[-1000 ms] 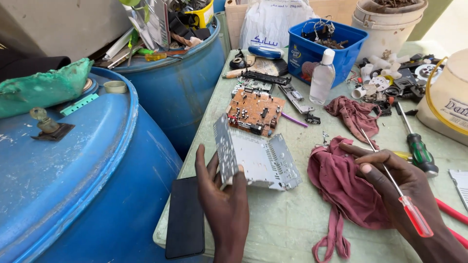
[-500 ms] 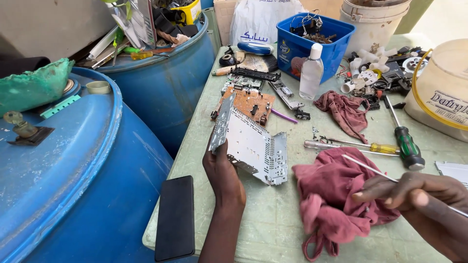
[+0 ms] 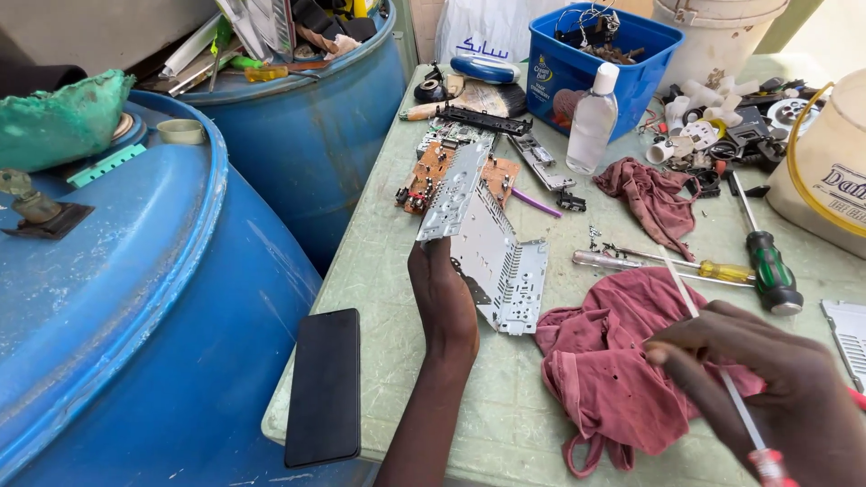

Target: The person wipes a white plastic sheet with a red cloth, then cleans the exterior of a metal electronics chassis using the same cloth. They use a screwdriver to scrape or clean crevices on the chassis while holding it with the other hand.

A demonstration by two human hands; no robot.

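The left hand (image 3: 444, 298) gripped the perforated metal chassis (image 3: 487, 243) at centre frame, tilted up, while the right hand (image 3: 767, 379) pinched a thin screwdriver (image 3: 713, 361), apparently mid-disassembly.

We saw a black phone (image 3: 325, 386) lying just left of the wrist, 2 blue barrels (image 3: 135, 298) farther left, a green-handled screwdriver (image 3: 767, 261) beyond the right-side knuckles, and a clear bottle (image 3: 594, 122) against a blue tub (image 3: 649, 54) far ahead.
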